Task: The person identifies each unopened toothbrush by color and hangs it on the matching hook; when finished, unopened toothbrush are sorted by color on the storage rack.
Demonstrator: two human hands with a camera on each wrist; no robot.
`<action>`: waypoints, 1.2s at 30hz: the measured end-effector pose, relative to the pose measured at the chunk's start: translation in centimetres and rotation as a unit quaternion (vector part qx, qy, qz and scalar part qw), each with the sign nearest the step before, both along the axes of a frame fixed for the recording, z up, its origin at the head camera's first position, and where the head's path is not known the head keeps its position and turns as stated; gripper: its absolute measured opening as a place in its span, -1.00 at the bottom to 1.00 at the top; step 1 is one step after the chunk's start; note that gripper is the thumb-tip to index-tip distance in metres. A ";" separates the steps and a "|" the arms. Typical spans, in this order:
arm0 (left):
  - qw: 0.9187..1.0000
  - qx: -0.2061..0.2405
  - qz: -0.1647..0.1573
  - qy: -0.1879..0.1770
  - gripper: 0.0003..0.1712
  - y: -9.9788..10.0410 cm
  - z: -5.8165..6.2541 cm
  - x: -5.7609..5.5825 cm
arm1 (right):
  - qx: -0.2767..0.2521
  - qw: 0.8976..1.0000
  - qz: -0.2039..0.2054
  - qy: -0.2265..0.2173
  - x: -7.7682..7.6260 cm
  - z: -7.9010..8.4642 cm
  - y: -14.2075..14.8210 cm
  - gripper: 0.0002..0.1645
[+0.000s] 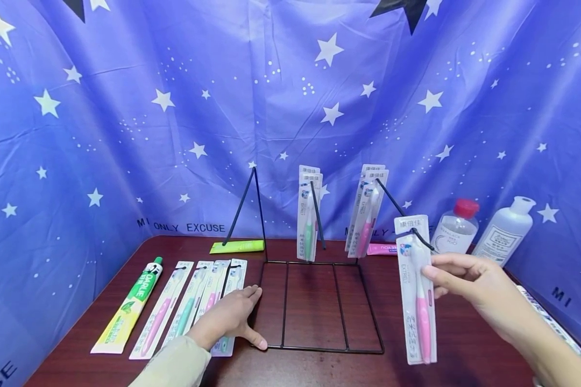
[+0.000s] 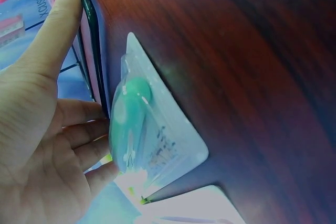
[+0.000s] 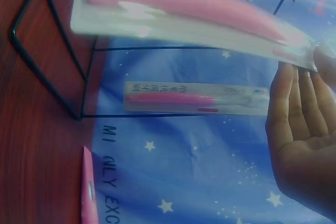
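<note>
In the head view my right hand (image 1: pixel 469 285) pinches the upper edge of a packaged pink toothbrush (image 1: pixel 422 322), held upright. The top of this pack meets the tip of a black hook on the wire rack (image 1: pixel 319 350); whether the hook is through its hole I cannot tell. My left hand (image 1: pixel 232 320) rests at the rack's front left corner, with the thumb on the wire. Beside it lies a packaged green toothbrush (image 2: pixel 134 114), seen in the left wrist view. Other packs, a green toothbrush (image 1: pixel 310 226) and a pink one (image 1: pixel 368 220), hang from the rack.
Several packaged toothbrushes (image 1: pixel 157 322) lie left of the rack, beside a toothpaste tube (image 1: pixel 128 312). Behind are a lime-green tube (image 1: pixel 237 246) and a pink one (image 1: pixel 382 249). A red-capped bottle (image 1: pixel 455 231) and a white bottle (image 1: pixel 505 231) stand at the right back.
</note>
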State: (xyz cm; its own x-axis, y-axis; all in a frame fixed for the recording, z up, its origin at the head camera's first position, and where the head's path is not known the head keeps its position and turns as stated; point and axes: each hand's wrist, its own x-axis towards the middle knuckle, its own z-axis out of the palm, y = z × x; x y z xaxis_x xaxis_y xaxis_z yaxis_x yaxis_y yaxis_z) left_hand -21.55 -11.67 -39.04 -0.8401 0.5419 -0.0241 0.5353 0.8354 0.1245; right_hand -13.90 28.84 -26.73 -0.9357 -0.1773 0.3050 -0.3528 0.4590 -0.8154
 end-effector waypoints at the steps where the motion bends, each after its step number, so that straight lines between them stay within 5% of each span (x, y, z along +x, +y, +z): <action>1: 1.000 0.001 0.000 0.000 0.39 0.0 0.0 0.0 | -0.004 1.000 0.000 -0.003 -0.3 0.0 -0.1 -0.75; 9: 1.000 0.003 -0.008 0.017 0.37 0.0 0.1 0.1 | -0.079 0.996 0.044 -0.010 -3.6 0.1 -1.0 -0.78; 22: 0.999 -0.015 -0.015 0.035 0.38 0.1 -0.1 -0.1 | -0.184 0.982 0.027 -0.028 -8.0 -0.3 -2.2 -0.85; 36: 1.000 -0.017 -0.003 0.016 0.37 0.0 0.1 0.1 | -0.193 0.980 0.003 -0.044 -10.9 -0.6 -3.3 -0.79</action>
